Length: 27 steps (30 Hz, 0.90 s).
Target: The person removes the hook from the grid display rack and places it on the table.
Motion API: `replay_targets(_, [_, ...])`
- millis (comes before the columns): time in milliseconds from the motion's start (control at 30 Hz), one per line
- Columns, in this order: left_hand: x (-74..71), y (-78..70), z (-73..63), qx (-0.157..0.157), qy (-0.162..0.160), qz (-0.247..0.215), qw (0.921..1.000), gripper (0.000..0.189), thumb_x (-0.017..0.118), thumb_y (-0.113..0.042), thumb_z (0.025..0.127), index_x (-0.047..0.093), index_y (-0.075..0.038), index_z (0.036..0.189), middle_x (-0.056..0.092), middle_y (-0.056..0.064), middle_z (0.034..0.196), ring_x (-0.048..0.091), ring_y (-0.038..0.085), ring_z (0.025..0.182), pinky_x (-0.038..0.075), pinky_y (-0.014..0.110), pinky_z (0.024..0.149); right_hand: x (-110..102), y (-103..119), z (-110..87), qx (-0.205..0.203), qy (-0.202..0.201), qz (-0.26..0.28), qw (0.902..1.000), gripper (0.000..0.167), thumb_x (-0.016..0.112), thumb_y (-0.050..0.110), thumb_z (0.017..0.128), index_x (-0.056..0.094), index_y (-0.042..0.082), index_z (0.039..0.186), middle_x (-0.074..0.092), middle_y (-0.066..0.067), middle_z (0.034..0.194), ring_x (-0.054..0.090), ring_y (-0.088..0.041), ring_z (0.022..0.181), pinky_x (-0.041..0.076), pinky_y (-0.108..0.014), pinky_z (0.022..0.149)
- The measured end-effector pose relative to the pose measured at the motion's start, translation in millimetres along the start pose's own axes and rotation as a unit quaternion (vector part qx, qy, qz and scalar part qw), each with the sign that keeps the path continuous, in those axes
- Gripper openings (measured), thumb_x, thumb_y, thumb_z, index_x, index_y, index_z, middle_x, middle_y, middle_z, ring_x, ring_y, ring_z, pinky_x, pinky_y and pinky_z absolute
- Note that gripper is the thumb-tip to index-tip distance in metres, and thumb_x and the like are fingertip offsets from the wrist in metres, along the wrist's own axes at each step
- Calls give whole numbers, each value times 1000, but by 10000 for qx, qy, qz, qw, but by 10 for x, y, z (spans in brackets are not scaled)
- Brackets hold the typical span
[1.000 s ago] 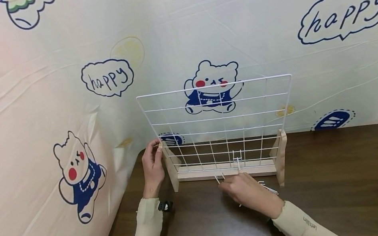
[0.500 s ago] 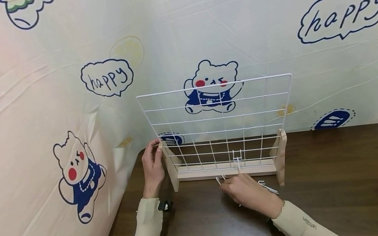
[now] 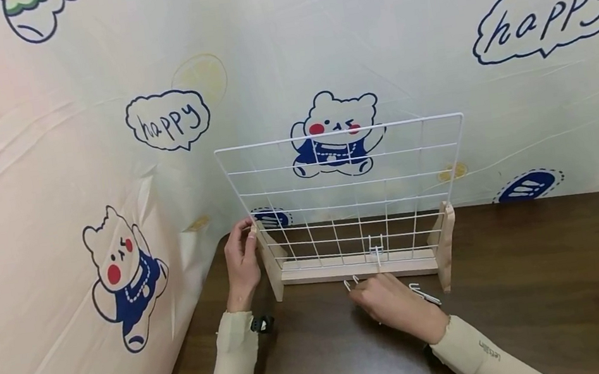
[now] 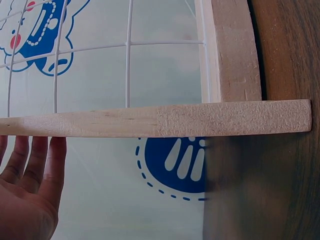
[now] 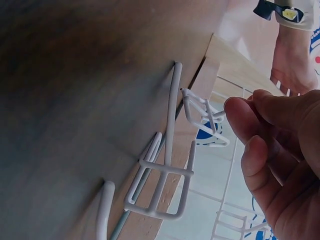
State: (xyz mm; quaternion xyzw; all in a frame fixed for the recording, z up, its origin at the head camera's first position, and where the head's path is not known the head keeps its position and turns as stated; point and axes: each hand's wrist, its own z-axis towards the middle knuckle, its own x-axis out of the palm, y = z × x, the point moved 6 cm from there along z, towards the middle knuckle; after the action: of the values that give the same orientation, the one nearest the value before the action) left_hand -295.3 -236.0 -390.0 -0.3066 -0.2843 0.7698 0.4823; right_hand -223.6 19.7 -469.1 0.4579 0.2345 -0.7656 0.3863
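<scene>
White wire-grid rack with pale wooden end supports (image 3: 358, 205) stands along the far edge of a dark brown wood-grain worktop (image 3: 545, 299), close to its far-left corner; it should handle as light and stiff, perhaps a little top-heavy, its thin coated wires slick and its left wooden support (image 4: 235, 117) likely the surer place to take hold. At that support's upper end is the person's left hand (image 3: 243, 265), its fingers nearly straight and touching the wood; how firmly the thumb presses, I cannot tell. Before the rack's lower wooden bar, the person's right hand (image 3: 396, 304) is curled, thumb and forefinger pinching a small white two-pronged wire hook (image 5: 207, 111); one matching white hook (image 3: 377, 250) sits on the grid's lower wires, right of the middle, and loose white wire hooks (image 3: 425, 295) lie on the worktop beside the rack's right foot; such hooks look light, rigid and slippery, best pinched by the stem. Pale sheeting printed with blue-outlined bears (image 3: 421, 74) rises behind and to the left; the worktop looks smooth, with a soft sheen towards its near edge.
</scene>
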Motion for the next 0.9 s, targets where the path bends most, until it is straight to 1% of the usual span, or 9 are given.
replay_targets(200, [2, 0, 20, 55, 17, 11, 10000, 26, 48, 6, 102, 60, 21, 120, 65, 36, 113, 59, 9, 98, 43, 9, 85, -13, -13, 7, 19, -50, -32, 10000, 32, 68, -9, 82, 57, 18, 68, 66, 7, 66, 63, -10, 58, 45, -29, 48])
replay_targets(467, [-9, -5, 4, 46, 3, 89, 10000, 25, 49, 7, 101, 62, 18, 119, 66, 35, 113, 60, 12, 97, 43, 9, 84, 6, 3, 12, -43, -102, 5, 9999, 33, 67, -9, 79, 54, 18, 66, 66, 8, 65, 60, -9, 55, 45, -28, 47])
replay_targets(700, [-5, 2, 15, 13, 21, 5, 10000, 26, 48, 5, 102, 61, 20, 120, 66, 36, 114, 59, 11, 97, 43, 9, 84, -2, 31, 37, -116, -165, -35, 9998, 30, 73, -2, 83, 58, 18, 67, 68, 9, 66, 61, -9, 54, 46, -28, 47])
replay_targets(900, [0, 10, 3, -53, 16, -11, 10000, 26, 48, 5, 102, 61, 19, 120, 65, 36, 114, 59, 11, 98, 43, 9, 85, 10, 63, 41, -95, -87, 35, 9999, 30, 73, -3, 83, 58, 18, 66, 67, 9, 65, 61, -9, 54, 46, -27, 48])
